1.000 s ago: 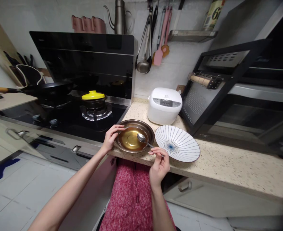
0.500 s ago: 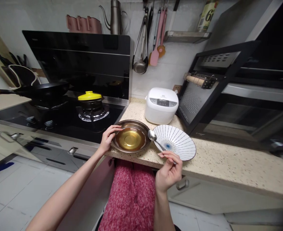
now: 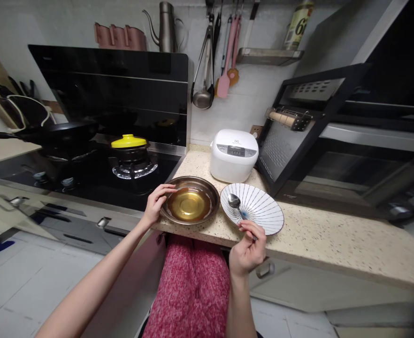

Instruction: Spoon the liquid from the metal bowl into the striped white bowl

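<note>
Fingers of the right hand (image 3: 248,249) grip a spoon (image 3: 234,201) over the striped plate (image 3: 267,211), while the metal bowl (image 3: 212,197) beside it, seemingly with liquid (image 3: 190,205) left, has its rim touched by the left hand (image 3: 154,205), fingers loosely spread.

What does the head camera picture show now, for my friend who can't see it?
The right hand holds a spoon over a striped plate, and the left hand is at the rim of a metal bowl, golden inside. A white rice cooker sits behind; a yellow-lidded pot stands on the stove.
</note>
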